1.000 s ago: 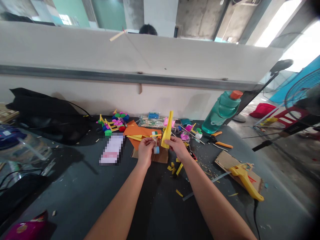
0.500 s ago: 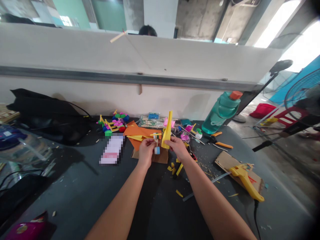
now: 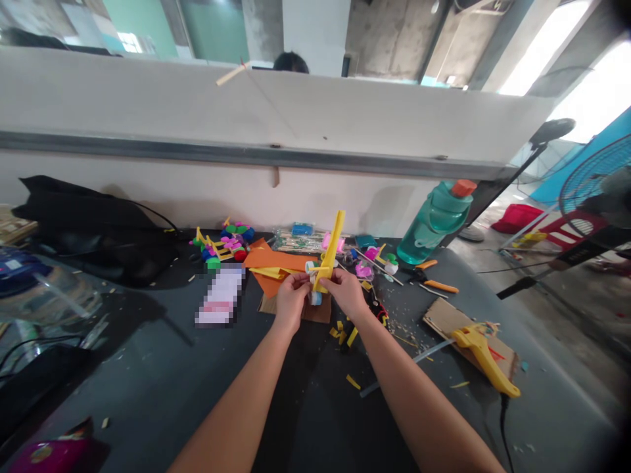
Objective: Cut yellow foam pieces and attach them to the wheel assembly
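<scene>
Over the middle of the dark table, my left hand (image 3: 292, 299) is closed on a small toy car (image 3: 316, 299) with white and light-blue bottle-cap wheels. My right hand (image 3: 349, 292) pinches a long yellow strip (image 3: 335, 240), which stands upright and tilts slightly right. The strip's lower part meets the car's near side; whether it is fixed there I cannot tell. Beneath the hands lie a piece of cardboard (image 3: 323, 314) and folded orange sheets (image 3: 263, 263). My fingers hide part of the car.
A yellow glue gun (image 3: 480, 355) rests on cardboard at the right, near orange-handled pliers (image 3: 436, 284) and a teal bottle (image 3: 434, 223). Colourful small toy cars (image 3: 221, 246), a phone (image 3: 221, 294) and a black bag (image 3: 93, 230) lie leftward. Yellow scraps (image 3: 339, 332) are scattered near my right hand.
The yellow strip and the toy car, apart before, are now brought together. My left hand has shifted slightly right with the car, and the strip leans a little more to the right.
</scene>
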`<state>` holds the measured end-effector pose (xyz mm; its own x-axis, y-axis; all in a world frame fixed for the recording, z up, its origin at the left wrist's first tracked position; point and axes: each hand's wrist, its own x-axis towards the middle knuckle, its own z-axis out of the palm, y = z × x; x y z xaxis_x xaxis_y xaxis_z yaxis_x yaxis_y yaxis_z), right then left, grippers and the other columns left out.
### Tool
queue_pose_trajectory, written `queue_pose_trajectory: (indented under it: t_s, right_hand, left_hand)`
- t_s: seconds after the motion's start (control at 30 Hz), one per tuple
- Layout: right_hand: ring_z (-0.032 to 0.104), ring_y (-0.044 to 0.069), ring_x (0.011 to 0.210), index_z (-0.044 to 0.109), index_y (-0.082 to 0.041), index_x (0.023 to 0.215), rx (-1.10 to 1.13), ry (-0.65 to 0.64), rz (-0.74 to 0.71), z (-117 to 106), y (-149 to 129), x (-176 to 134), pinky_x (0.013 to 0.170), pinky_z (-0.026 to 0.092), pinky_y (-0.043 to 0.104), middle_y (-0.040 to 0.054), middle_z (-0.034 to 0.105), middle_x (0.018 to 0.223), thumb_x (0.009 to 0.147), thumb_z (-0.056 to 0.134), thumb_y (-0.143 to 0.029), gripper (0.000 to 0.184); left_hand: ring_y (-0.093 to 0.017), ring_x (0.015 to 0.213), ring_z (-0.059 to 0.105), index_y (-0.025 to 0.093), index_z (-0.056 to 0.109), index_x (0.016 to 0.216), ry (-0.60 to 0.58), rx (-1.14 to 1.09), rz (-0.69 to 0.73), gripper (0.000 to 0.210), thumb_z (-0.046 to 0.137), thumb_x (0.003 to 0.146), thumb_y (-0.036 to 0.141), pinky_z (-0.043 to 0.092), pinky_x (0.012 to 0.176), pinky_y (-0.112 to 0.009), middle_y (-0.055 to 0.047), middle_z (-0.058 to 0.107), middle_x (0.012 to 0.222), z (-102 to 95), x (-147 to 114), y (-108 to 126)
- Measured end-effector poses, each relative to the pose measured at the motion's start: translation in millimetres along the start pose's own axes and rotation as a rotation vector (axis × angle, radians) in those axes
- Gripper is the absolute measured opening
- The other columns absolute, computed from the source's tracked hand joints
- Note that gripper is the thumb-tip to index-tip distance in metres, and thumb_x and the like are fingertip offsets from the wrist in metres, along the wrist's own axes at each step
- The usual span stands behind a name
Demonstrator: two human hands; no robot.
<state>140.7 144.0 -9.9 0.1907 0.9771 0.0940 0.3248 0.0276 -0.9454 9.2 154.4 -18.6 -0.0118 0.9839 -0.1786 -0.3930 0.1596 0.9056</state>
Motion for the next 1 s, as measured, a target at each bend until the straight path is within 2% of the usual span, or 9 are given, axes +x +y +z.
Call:
queue_pose_trajectory:
  t_s: [0.17,0.3,0.43,0.6,0.8,1.0]
  right_hand:
    - [0.057,0.017,0.068,0.068,-0.016,0.083,-0.03,0.028,-0.016,0.8,-0.9,-0.4,0.064,0.044,0.027,0.002,0.068,0.078,0.068,0.063,-0.029,0.02]
    - [0.06,0.019,0.074,0.064,-0.016,0.089,0.094,0.085,-0.042,0.4,-3.8,0.3,0.069,0.047,0.029,0.004,0.069,0.086,0.071,0.06,-0.03,0.023]
    - [0.063,0.021,0.077,0.065,-0.016,0.088,0.178,0.044,-0.051,-0.2,-4.8,1.2,0.071,0.048,0.03,0.0045,0.07,0.085,0.07,0.062,-0.031,0.024]
    - [0.063,0.021,0.078,0.064,-0.015,0.088,0.23,0.055,-0.041,0.5,-3.4,1.3,0.072,0.049,0.031,0.0047,0.07,0.086,0.069,0.062,-0.031,0.025]
    - [0.061,0.019,0.07,0.063,-0.015,0.083,0.27,0.078,-0.014,0.0,-7.0,-0.2,0.062,0.047,0.028,0.0022,0.068,0.076,0.069,0.061,-0.029,0.02]
    - [0.056,0.015,0.059,0.06,-0.015,0.078,0.319,0.109,-0.001,-3.1,-5.9,1.4,0.053,0.043,0.024,-0.0005,0.063,0.066,0.067,0.061,-0.03,0.018]
  left_hand:
    - [-0.011,0.062,0.059,0.015,0.061,0.079,0.003,-0.019,-0.003,0.028,0.073,0.054,0.017,0.042,0.054,-0.021,-0.001,0.065,0.075,0.3,0.0,-0.3]
    - [-0.012,0.06,0.06,0.015,0.061,0.079,0.0,-0.043,-0.031,0.03,0.074,0.053,0.016,0.043,0.053,-0.021,-0.002,0.066,0.074,0.5,0.0,-0.7]
    - [-0.012,0.062,0.061,0.015,0.059,0.077,0.02,-0.095,-0.054,0.029,0.074,0.052,0.016,0.045,0.056,-0.023,-0.002,0.067,0.075,-0.5,1.0,0.1]
    - [-0.01,0.053,0.057,0.014,0.061,0.074,-0.017,-0.124,-0.09,0.027,0.076,0.052,0.017,0.042,0.051,-0.02,0.002,0.064,0.064,2.0,-4.3,2.7]
    - [-0.012,0.058,0.06,0.012,0.067,0.07,-0.094,-0.161,-0.163,0.022,0.077,0.05,0.014,0.045,0.055,-0.021,-0.002,0.067,0.064,5.0,-8.8,3.8]
    - [-0.014,0.068,0.064,0.012,0.071,0.074,-0.077,-0.196,-0.182,0.022,0.076,0.053,0.013,0.049,0.062,-0.023,-0.006,0.071,0.074,1.9,-4.8,5.7]
